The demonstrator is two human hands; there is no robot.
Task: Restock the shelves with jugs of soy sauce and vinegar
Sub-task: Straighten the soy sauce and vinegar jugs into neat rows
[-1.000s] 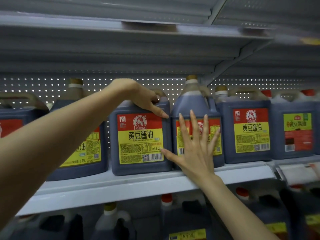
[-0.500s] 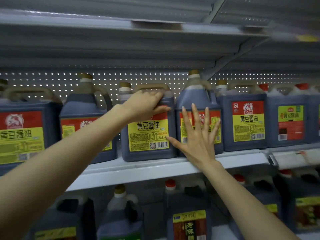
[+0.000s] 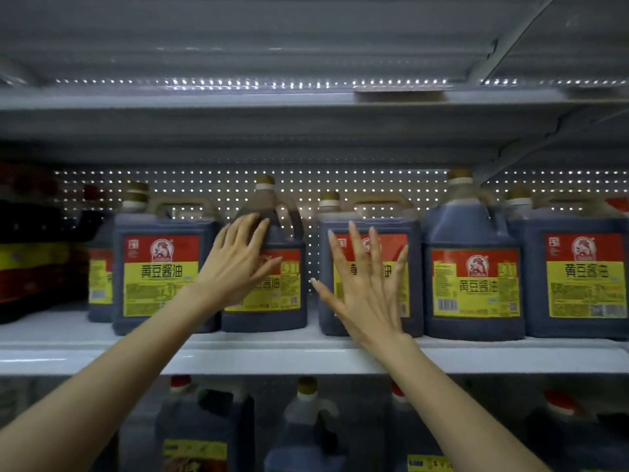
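Left hand: left hand [image 3: 238, 267] is open, fingers fanned out and laid on the shoulder and label of a round-shouldered jug [image 3: 275, 301], not wrapped round anything
Right hand: right hand [image 3: 369, 291] is open too, fingers straight and spread wide over the front of a square jug [image 3: 367, 221]; honestly can't tell if the palm is pressing on it
Shelf: white shelf [image 3: 289, 361]; both jugs stand upright near its front edge, with a narrow gap between them
Neighbours: left square jug [image 3: 160, 274] sits right against the round-shouldered one; right round jug [image 3: 473, 267] and far-right square jug [image 3: 578, 277] finish the row
Look: clear plastic, near-black sauce inside, gold-ish caps, moulded handles on top
Labels: red top with a rooster logo, yellow band reading 黄豆酱油, barcode underneath; the fine print is too blurry
Lower shelf: lower jugs [image 3: 306, 424] with red and gold caps, cut off at the bottom, labels unreadable
Far left: dark bottles [image 3: 30, 260], red and yellow labels, just a smear
Back: perforated back panel [image 3: 357, 185] with light coming through the holes
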